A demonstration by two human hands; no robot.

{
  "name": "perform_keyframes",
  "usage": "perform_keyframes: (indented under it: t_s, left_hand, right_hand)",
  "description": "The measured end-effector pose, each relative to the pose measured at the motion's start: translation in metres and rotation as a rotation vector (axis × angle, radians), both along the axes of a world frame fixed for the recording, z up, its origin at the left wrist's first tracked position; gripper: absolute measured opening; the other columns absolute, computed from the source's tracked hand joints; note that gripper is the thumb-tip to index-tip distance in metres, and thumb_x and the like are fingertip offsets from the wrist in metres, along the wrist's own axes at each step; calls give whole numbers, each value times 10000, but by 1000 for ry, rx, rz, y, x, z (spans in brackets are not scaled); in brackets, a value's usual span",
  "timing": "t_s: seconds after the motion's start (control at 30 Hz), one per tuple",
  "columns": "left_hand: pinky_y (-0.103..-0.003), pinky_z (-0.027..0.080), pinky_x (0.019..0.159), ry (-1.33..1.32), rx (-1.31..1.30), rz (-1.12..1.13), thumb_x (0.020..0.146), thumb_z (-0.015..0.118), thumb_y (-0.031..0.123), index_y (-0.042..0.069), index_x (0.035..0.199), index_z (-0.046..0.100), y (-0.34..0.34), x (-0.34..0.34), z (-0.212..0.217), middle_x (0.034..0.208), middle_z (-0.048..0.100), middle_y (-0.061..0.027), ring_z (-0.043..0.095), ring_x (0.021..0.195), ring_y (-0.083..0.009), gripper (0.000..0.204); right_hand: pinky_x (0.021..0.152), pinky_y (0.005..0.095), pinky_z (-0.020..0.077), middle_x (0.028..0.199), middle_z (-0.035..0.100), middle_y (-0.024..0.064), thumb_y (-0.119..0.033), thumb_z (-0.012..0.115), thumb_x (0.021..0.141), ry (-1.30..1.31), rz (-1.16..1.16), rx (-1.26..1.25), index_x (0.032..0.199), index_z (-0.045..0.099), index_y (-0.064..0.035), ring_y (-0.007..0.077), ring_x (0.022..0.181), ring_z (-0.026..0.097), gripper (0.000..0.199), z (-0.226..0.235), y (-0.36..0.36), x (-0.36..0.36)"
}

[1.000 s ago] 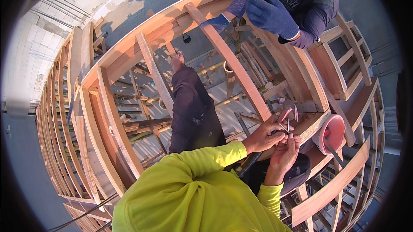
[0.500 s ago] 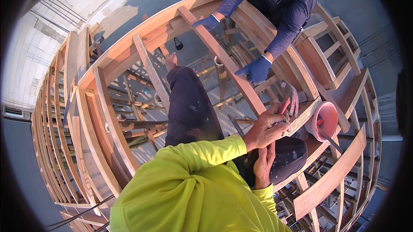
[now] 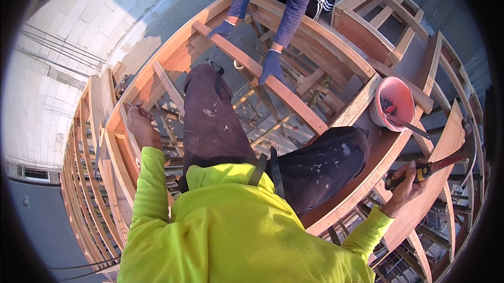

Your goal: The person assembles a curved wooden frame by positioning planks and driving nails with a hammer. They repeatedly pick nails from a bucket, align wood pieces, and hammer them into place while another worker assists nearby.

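Observation:
My left hand [image 3: 143,125] is closed at the left corner of the timber frame [image 3: 118,120], its fingertips pinching a thin metal piece that looks like a nail [image 3: 129,104]. Out to the right, my right hand [image 3: 403,187] grips the black-and-yellow handle of a hammer [image 3: 438,165]. The hammer's head is above a loose wooden board. In front of my knees, a co-worker's two blue-gloved hands [image 3: 272,68] rest on a wooden crosspiece [image 3: 239,52] that slants across the frame.
A pink bucket [image 3: 392,99] with dark small pieces and a flat bar stands on the right beam. The loose board [image 3: 441,178] leans over open framing at right. Gaps between the timbers drop to poles below. A block wall [image 3: 73,57] rises at left.
My hands have parted: the left has swung to the frame's left corner, the right out to the right with the hammer. The co-worker's hands remain on the crosspiece. The view has shifted.

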State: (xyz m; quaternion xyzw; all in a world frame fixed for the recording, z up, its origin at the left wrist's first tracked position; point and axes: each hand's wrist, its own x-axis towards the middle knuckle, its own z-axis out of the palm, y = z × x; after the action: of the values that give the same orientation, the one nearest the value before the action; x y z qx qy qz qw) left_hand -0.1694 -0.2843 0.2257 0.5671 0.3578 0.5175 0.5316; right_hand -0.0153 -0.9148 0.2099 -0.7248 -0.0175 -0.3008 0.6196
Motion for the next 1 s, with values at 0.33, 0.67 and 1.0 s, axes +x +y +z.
perform_keyframes:
  t_s: [0.33,0.67,1.0]
  left_hand:
    - [-463,457,840,698,438,701,879,449,196,-45,974,688,110,-70,2,937,682,-241,627,875,-384,352]
    - [-369,466,706,618,455,352,873,528,214,-26,883,647,104,-11,-35,737,624,-150,576,700,-226,268]
    - [-467,492,824,790,581,270,865,471,297,25,941,689,182,115,27,895,676,-268,649,876,-448,357]
  right_hand:
    - [498,234,413,603,570,26,-61,617,935,-122,140,5,1026,570,8,82,502,507,123,9,14,60]
    - [679,224,438,918,614,49,22,677,891,-12,389,-310,1133,579,9,81,774,550,262,-24,45,76]
    - [832,326,552,1015,721,95,-6,801,740,-143,488,-795,1100,660,-60,214,871,704,390,0,80,160]
